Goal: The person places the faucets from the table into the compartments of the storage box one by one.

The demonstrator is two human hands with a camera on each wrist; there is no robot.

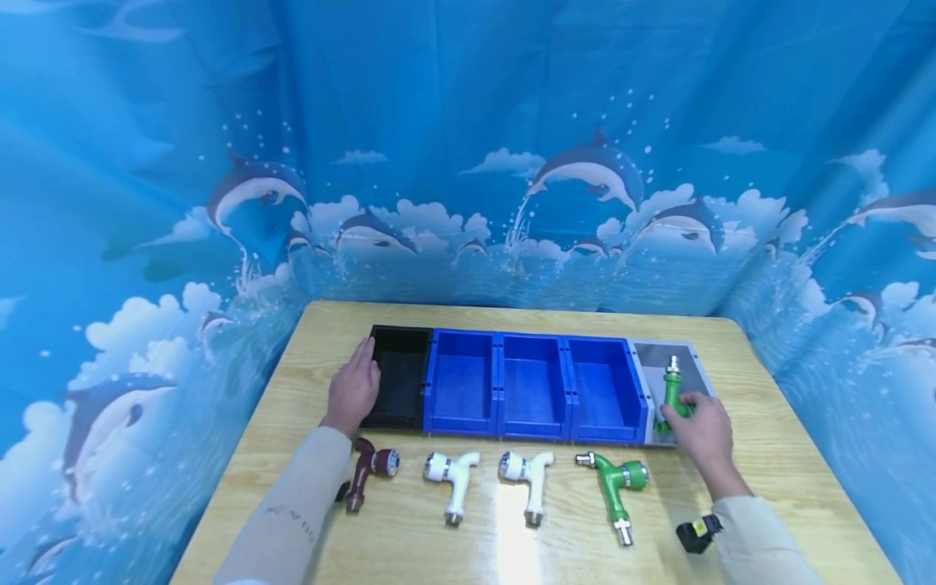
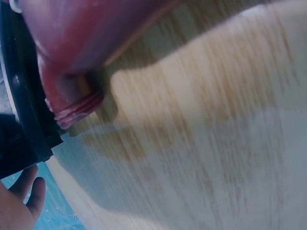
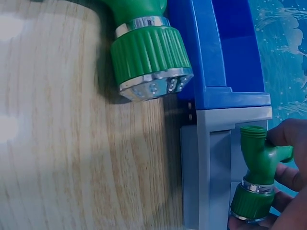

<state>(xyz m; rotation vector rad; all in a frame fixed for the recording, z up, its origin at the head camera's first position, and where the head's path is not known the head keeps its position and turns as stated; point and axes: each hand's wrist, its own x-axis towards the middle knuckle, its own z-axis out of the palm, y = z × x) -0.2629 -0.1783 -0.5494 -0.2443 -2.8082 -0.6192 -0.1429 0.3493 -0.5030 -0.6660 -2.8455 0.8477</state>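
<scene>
A green tap [image 1: 671,390] is pinched between the thumb and fingers of the right hand [image 1: 705,429], and it is held at the mouth of the grey bin [image 3: 204,167], the rightmost of the row. The hand is placed on the tap's right and near side, so the metal-tipped end is left bare and is pointed away from the person, while the threaded green end is turned toward the near wall. The tap's long axis is thus laid roughly along the bin's length rather than across it, and this alignment is judged to be what matters most for fitting it between the walls. In the right wrist view the tap is seen just beyond the near wall; whether the floor of the bin is touched cannot be told. The left hand [image 1: 354,390], its fingers extended, is rested along the left side of the black bin [image 1: 399,370], well apart from the tap, with three blue bins [image 1: 532,378] between. On the surface [image 1: 574,552], another tap of the same green [image 1: 610,481] is found to the left of the right hand and nearer the person; by it, too, the right is the nearer hand.
</scene>
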